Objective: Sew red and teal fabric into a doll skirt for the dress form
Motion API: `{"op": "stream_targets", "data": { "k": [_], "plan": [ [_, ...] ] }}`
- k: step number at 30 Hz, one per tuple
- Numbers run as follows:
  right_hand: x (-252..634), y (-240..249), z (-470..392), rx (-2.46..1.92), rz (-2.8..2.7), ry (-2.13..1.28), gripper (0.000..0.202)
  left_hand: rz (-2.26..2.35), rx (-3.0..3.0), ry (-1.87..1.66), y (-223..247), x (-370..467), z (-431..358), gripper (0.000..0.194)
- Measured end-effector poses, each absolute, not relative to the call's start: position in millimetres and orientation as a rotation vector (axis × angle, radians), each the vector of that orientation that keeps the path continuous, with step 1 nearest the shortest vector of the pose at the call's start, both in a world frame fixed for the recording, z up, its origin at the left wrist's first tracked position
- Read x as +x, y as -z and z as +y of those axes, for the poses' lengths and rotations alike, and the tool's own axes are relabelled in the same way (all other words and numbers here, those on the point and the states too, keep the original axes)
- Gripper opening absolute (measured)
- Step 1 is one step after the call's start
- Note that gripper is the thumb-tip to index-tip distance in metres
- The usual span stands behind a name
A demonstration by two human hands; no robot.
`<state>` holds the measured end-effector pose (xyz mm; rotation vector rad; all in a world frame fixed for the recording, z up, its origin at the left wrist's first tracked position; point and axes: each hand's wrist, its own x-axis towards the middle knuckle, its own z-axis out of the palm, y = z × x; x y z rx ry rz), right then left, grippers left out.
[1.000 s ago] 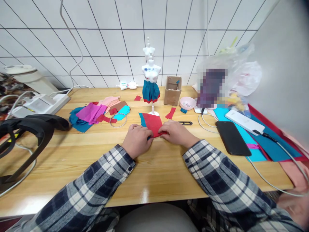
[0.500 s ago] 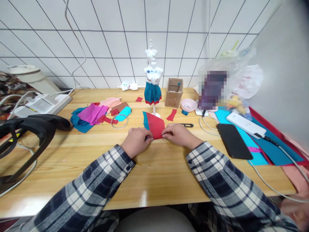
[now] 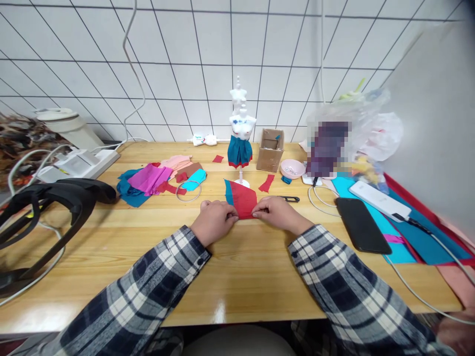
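A small piece of red fabric point(image 3: 245, 200) with a teal strip along its left side lies on the table in front of me. My left hand point(image 3: 217, 220) pinches its lower left corner, fingers closed. At the lower right corner my right hand point(image 3: 276, 212) pinches the same piece between thumb and fingers. Just behind stands a small white dress form point(image 3: 243, 126) wearing a teal skirt point(image 3: 239, 151) with a red hem. Black thread snips point(image 3: 290, 199) lie beyond my right hand, partly hidden by it.
Fabric scraps point(image 3: 148, 180) and a metal ring point(image 3: 188, 192) lie to the left, near a black headset point(image 3: 55, 198). At the back are a cardboard box point(image 3: 270, 151) and a pink bowl point(image 3: 292, 169). A black phone point(image 3: 361, 225) and a white power bank point(image 3: 380, 200) lie on the right.
The view has tilted up and turned slightly left, so everything sits lower and a little farther right. Both hands keep their pinch on the red fabric, with hardly any movement.
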<state>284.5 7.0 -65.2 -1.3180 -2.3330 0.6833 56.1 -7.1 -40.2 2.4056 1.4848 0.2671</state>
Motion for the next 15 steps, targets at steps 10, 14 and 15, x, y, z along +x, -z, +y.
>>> {"op": "stream_targets", "data": {
  "k": [10, 14, 15],
  "plan": [
    [283.1, 59.7, 4.1, -1.427, -2.258, -0.824, 0.006, 1.49, 2.285, -0.266, 39.7, 52.0, -3.5, 0.018],
    [279.2, 54.2, 1.5, -1.472, -2.307, -0.74, 0.005, 1.495, 2.298, -0.263, 39.2, 53.4, -5.1, 0.018],
    [278.3, 53.7, 1.1, -1.479, -2.316, -0.723, 0.005, 1.509, 2.301, -0.262, 38.6, 53.9, -5.5, 0.018]
  ]
}}
